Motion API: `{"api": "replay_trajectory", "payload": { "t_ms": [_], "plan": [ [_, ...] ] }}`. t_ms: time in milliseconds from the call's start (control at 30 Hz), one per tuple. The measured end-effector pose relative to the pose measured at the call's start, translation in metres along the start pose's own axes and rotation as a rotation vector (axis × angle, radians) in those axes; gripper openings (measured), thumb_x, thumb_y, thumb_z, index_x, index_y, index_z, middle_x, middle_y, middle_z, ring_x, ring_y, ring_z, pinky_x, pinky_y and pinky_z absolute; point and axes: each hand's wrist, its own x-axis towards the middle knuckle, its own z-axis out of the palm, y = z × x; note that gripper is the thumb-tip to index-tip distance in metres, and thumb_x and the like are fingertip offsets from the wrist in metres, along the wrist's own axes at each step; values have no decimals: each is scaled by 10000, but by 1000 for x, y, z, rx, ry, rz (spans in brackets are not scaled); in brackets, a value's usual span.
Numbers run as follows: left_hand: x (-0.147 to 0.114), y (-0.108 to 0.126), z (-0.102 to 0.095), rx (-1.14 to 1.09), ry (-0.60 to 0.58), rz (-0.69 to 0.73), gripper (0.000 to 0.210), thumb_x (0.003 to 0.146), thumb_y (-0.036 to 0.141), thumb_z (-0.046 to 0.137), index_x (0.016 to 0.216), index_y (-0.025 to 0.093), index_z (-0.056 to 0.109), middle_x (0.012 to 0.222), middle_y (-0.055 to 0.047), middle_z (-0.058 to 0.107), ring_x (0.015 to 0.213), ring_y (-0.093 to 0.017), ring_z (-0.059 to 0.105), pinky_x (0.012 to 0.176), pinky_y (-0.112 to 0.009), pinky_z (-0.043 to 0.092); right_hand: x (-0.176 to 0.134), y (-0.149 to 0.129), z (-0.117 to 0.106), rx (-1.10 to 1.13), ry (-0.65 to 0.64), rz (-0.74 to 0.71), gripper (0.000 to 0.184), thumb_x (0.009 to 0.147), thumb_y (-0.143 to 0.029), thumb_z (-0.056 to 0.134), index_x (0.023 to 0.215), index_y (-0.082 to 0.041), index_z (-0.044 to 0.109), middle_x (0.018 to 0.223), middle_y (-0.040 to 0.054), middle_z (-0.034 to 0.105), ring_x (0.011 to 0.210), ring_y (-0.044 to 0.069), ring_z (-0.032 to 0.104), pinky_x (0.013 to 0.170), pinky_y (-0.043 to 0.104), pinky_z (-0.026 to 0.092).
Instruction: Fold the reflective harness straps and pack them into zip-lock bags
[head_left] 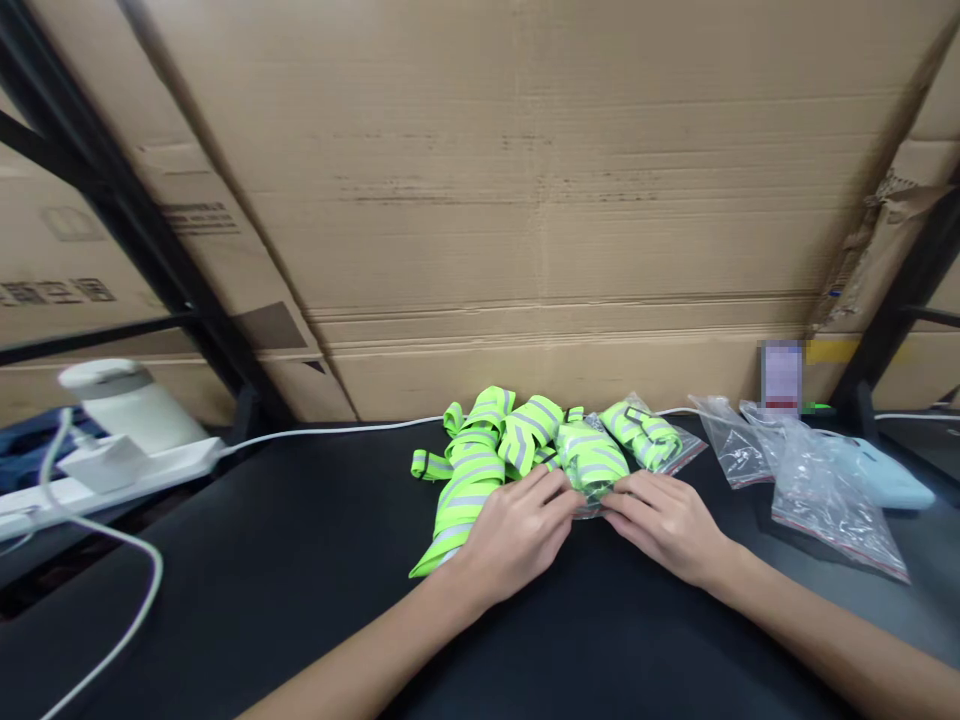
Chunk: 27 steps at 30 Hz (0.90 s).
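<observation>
Bagged strap (592, 455) between hands; left hand (527, 518) and right hand (664, 518) pinch its near edge, partly hidden. From it: straps (475, 470) at nine o'clock, partly covered; clear bags (829, 505), three; pixelated item (781, 375), two, unreadable.

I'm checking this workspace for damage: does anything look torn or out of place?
Yes: the cardboard at far right has a ragged, torn edge, unlike the flat panel beside it. Loose clear bags overlap untidily, partly covering a light-blue object.
</observation>
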Motion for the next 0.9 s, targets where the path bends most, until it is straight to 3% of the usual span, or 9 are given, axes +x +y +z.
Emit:
{"api": "replay_trajectory", "payload": {
  "t_ms": [167, 433, 900],
  "plan": [
    [-1, 1, 7, 11, -1, 36, 123, 1003, 197, 554, 942, 197, 661, 875, -25, 651, 784, -183, 599, 605, -278, 454, -2, 2, 3, 12, -20, 3, 135, 1020, -181, 553, 1044, -172, 685, 923, 64, 737, 861, 192, 716, 807, 316, 572],
    [2, -1, 12, 47, 51, 109, 211, 1013, 133, 504, 912, 183, 682, 774, -17, 633, 722, -174, 570, 585, -279, 448, -10, 16, 3, -48, -80, 21, 156, 1026, -184, 525, 972, -166, 670, 861, 60, 730, 804, 201, 711, 749, 332, 535],
    [1, 0, 16, 97, 40, 27, 218, 950, 133, 539, 745, 172, 606, 783, -36, 616, 741, -193, 574, 634, -313, 466, -12, 22, 4, -62, -87, -20, 277, 1062, -142, 424, 961, -154, 682, 853, 70, 718, 783, 190, 673, 757, 336, 501]
  ]
}}
